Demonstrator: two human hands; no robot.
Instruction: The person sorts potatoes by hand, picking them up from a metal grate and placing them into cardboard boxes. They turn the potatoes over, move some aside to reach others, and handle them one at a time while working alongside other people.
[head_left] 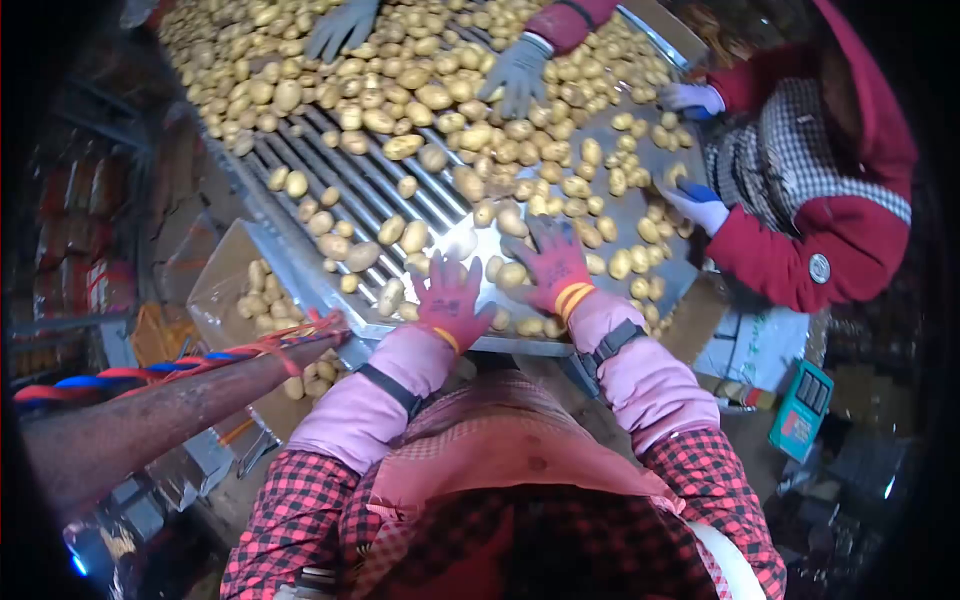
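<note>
My left hand (449, 300), in a red glove with dark fingers, lies with its fingers spread at the front of the metal sorting table (540, 346). A potato (390, 297) sits just left of it. My right hand (552, 266), gloved the same way, reaches a little farther forward, fingers apart and fingertips right at the potatoes. Between my two hands lie a few loose potatoes (512, 275) on the shiny plate. Neither hand is wrapped around a potato. Ahead, more potatoes rest on a grate of metal bars (375, 180), and a thick heap (400, 75) covers the far part.
Grey-gloved hands (520, 75) of other people touch the far heap. At right, a person in a checked apron (800, 140) handles potatoes. A cardboard box (215, 265) of potatoes stands left below the table. A rope-wrapped pole (180, 420) juts in; a teal device (801, 410) lies right.
</note>
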